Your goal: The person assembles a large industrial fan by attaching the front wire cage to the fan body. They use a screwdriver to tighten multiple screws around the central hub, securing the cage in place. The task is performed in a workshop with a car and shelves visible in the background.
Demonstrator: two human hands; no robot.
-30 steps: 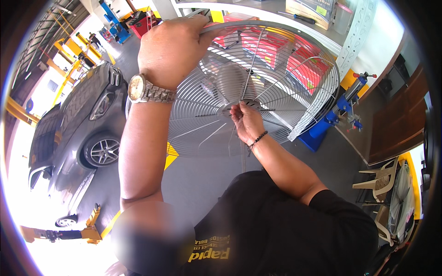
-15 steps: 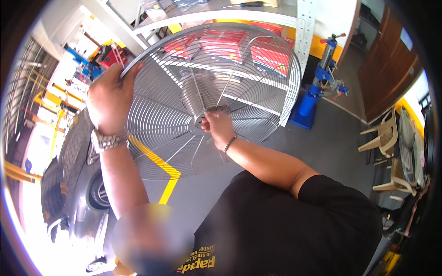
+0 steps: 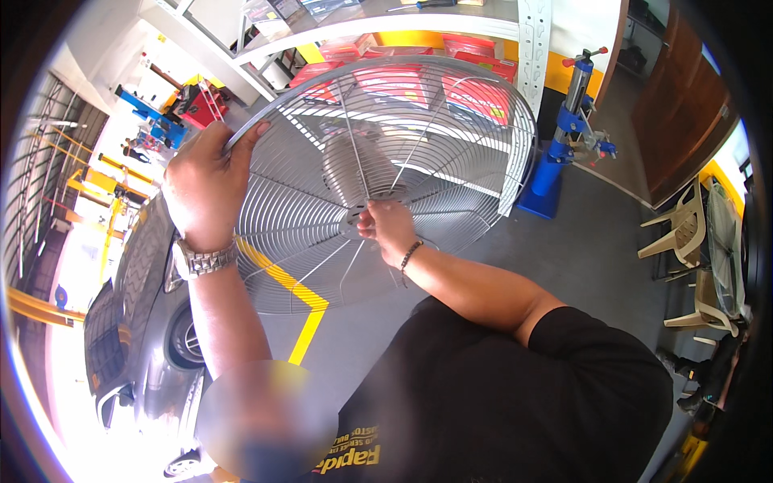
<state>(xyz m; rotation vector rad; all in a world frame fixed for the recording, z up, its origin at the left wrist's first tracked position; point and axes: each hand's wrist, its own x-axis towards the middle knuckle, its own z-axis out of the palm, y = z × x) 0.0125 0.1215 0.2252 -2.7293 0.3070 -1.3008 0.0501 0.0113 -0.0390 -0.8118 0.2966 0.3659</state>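
A large round wire fan guard [image 3: 290,205] fills the middle of the head view, tilted in front of me. My left hand [image 3: 205,185], with a metal watch at the wrist, is closed around its upper left rim. At the hub plate [image 3: 354,216], a slotted disc in the guard's centre, my right hand [image 3: 392,229] is closed in a pinch. What its fingers hold, if anything, is hidden. Behind the wires a grey, ribbed motor housing [image 3: 350,165] shows.
Behind the fan stands a metal shelf [image 3: 386,30] with red boxes [image 3: 479,97] and a screwdriver [image 3: 431,4]. A blue stand [image 3: 547,181] is right of it. Plastic chairs [image 3: 680,233] line the far right. A dark car [image 3: 153,314] is at left, near a yellow floor line [image 3: 310,330].
The whole view has shifted slightly, so the fan and both hands sit a little farther right and lower. Both hands keep their places, left on the rim and right at the hub.
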